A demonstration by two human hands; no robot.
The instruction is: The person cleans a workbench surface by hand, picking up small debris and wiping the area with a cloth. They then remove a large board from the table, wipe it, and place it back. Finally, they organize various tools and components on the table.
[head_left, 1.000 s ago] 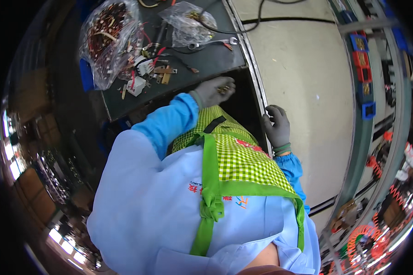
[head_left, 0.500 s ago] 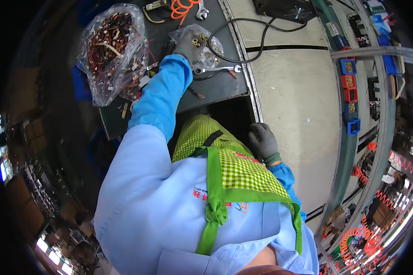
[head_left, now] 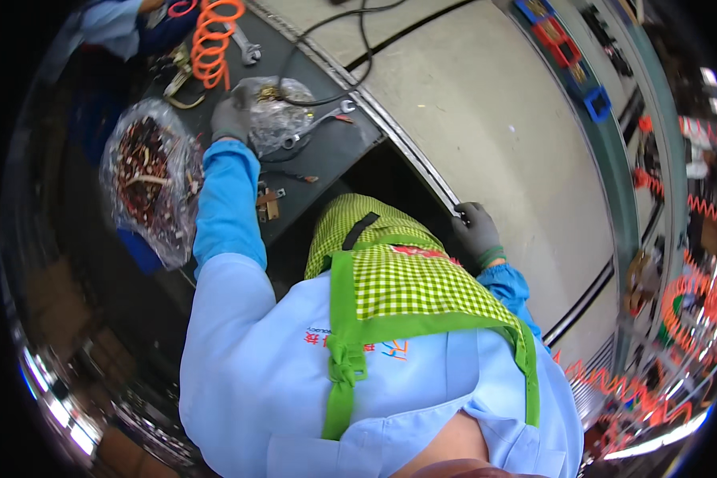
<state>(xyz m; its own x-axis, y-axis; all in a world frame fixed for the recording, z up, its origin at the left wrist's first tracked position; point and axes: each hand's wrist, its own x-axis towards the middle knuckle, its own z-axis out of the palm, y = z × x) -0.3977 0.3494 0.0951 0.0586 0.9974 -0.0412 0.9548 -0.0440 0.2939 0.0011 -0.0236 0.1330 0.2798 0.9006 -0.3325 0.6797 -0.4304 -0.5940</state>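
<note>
Clear small bag of brass-coloured pieces: lying on the dark desk, near its edge, mouth side not readable.

Left hand, grey glove, at the bag's left side, fingers pointing away from the wearer; fingertips partly lost against the desk, so cannot tell whether it grips anything. Right hand, also gloved, at the near end of the metal strip beside the pale surface; fingers bent, palm hidden, grip cannot be told.

Combination wrench just right of the bag, slanting. Black cable looping over the bag's upper right. Larger bag of tangled wires to the left, well filled. Orange coiled hose and adjustable wrench farther up the desk. Flat brown pieces below the small bag. Another person's sleeve at upper left.
</note>
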